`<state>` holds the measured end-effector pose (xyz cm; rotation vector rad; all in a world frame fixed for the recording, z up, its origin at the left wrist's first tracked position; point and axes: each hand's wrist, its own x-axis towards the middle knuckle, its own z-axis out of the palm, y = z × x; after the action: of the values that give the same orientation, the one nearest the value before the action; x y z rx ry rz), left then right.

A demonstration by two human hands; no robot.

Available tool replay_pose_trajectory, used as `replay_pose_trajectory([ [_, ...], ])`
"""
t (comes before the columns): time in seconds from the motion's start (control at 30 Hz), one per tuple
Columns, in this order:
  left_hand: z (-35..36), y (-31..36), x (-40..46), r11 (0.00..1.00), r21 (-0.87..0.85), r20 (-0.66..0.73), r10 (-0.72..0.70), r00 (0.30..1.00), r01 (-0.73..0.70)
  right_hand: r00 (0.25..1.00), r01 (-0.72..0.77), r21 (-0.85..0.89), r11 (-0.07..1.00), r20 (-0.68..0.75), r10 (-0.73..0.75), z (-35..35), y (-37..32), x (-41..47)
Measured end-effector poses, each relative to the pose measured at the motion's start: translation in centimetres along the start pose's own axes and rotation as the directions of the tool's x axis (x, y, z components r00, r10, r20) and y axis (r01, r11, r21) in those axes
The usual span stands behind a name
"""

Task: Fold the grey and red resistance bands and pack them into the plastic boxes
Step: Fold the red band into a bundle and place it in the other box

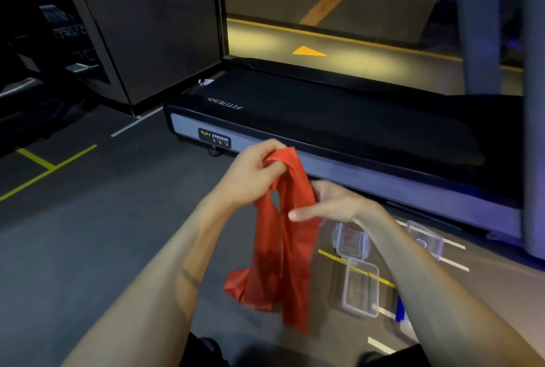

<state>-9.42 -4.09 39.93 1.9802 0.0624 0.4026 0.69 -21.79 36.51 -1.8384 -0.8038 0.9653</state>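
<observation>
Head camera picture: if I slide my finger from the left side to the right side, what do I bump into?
Left hand gripping the top of the red band → right hand touching the band → open plastic box on the floor → another clear box by the treadmill.

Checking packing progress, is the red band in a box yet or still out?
Out. The left hand grips the red band at its top, and it hangs above the floor beside the open plastic box.
</observation>
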Motion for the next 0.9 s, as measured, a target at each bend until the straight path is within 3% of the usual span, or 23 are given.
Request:
replay_pose_trajectory([
  [0.17,0.0,3.1,0.4,0.949,-0.311,-0.229,-0.015,0.973,-0.059,0.989,-0.127,-0.232,0.964,0.044,0.14,0.7,2.7,0.4],
  [0.33,-0.1,3.7,0.1,0.938,-0.337,-0.284,-0.015,0.959,-0.086,0.978,-0.166,-0.139,0.976,0.105,0.181,1.5,3.0,0.1],
  [0.43,-1.2,2.5,0.8,0.914,-0.389,-0.5,-0.104,0.859,-0.115,0.989,-0.147,-0.018,0.989,0.016,0.147,0.8,2.6,-0.2],
  [0.5,-2.6,0.7,1.4,0.903,-0.427,-0.558,-0.225,0.798,-0.044,0.994,-0.077,0.058,0.995,-0.069,0.081,0.1,2.3,-0.3],
  [0.57,-3.5,-1.1,1.6,0.929,-0.331,-0.504,-0.322,0.801,0.166,0.988,0.015,0.185,0.983,-0.156,0.014,-0.6,1.4,-0.7],
  [0.67,-3.6,-3.3,0.9,0.875,0.188,-0.247,-0.398,0.884,0.446,0.959,0.138,0.296,0.945,-0.277,-0.053,-1.2,-0.3,-1.2],
  [0.7,-3.5,-3.7,0.5,0.798,0.385,-0.125,-0.453,0.883,0.464,0.948,0.177,0.31,0.934,-0.308,-0.077,-1.4,-0.6,-1.1],
  [0.77,-3.2,-3.7,-0.3,0.629,0.686,0.077,-0.562,0.824,0.366,0.939,0.213,0.328,0.92,-0.328,-0.1,-1.4,-1.2,-1.0],
  [0.8,-3.0,-3.4,-0.5,0.637,0.71,0.162,-0.562,0.811,0.3,0.945,0.211,0.324,0.922,-0.311,-0.107,-1.3,-1.5,-1.0],
  [0.83,-2.5,-3.0,-0.6,0.727,0.634,0.255,-0.517,0.817,0.262,0.954,0.201,0.302,0.932,-0.277,-0.116,-1.1,-1.6,-0.9],
  [0.9,-1.1,-1.8,-0.5,0.929,0.257,0.396,-0.352,0.848,0.266,0.978,0.154,0.237,0.959,-0.174,-0.114,-0.5,-1.9,-0.6],
])
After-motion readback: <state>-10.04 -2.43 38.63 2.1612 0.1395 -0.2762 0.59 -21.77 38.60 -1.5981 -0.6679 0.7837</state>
